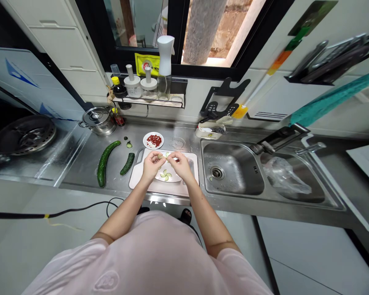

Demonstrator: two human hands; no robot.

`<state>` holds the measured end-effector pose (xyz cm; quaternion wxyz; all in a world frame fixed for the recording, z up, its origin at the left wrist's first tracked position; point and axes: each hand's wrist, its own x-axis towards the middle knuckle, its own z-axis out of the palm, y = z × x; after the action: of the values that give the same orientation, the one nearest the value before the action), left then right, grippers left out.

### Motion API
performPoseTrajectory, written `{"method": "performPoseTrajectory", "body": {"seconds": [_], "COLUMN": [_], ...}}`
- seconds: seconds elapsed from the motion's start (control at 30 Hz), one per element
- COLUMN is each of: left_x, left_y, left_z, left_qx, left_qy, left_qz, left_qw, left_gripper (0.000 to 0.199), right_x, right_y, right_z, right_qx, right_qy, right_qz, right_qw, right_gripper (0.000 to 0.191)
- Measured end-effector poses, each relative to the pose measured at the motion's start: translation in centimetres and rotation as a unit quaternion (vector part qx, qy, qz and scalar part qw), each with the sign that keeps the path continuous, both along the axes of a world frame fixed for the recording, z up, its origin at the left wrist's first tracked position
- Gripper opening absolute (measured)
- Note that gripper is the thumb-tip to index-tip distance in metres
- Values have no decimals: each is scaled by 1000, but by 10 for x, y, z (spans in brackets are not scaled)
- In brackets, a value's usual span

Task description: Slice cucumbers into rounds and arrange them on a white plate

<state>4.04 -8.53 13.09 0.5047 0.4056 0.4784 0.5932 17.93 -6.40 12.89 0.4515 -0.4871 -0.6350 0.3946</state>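
Over a white plate [176,177], my left hand [152,166] and my right hand [181,164] come close together, fingertips almost meeting. Thin, pale green cucumber slices [160,156] show at the pinched fingertips of both hands; how many there are is too small to tell. On the plate, curved cucumber slices [166,175] form a pinwheel pattern. The plate rests on a white cutting board [137,177] by the counter's front edge. Left of the board lie a cut piece of cucumber [127,164] and a long whole cucumber [106,164].
Behind the board sits a small plate of chopped red pieces [154,140]. Cucumber end scraps [128,144] lie near it. A lidded pot [99,121] stands back left. To the right is a steel sink [233,168]; a wall shelf [150,101] holds seasoning jars.
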Motion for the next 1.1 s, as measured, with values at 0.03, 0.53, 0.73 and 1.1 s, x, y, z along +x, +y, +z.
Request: {"method": "performPoseTrajectory", "body": {"seconds": [0.03, 0.53, 0.73, 1.1], "left_x": [0, -2, -2, -20], "left_y": [0, 2, 2, 8], "left_z": [0, -6, -7, -24], "left_qx": [-1, -19, -16, -68], "left_qy": [-1, -23, -30, 47], "left_qz": [0, 29, 35, 44], "left_qw": [1000, 999, 999, 996], "left_gripper": [31, 33, 33, 29], "right_x": [0, -3, -6, -2], "right_y": [0, 1, 4, 18], "right_z": [0, -6, -6, -21], "right_qx": [0, -78, -67, -56], "right_qy": [0, 125, 119, 22], "right_qz": [1, 25, 32, 19], "right_qw": [1000, 989, 990, 998], "right_gripper": [16, 18, 19, 20]}}
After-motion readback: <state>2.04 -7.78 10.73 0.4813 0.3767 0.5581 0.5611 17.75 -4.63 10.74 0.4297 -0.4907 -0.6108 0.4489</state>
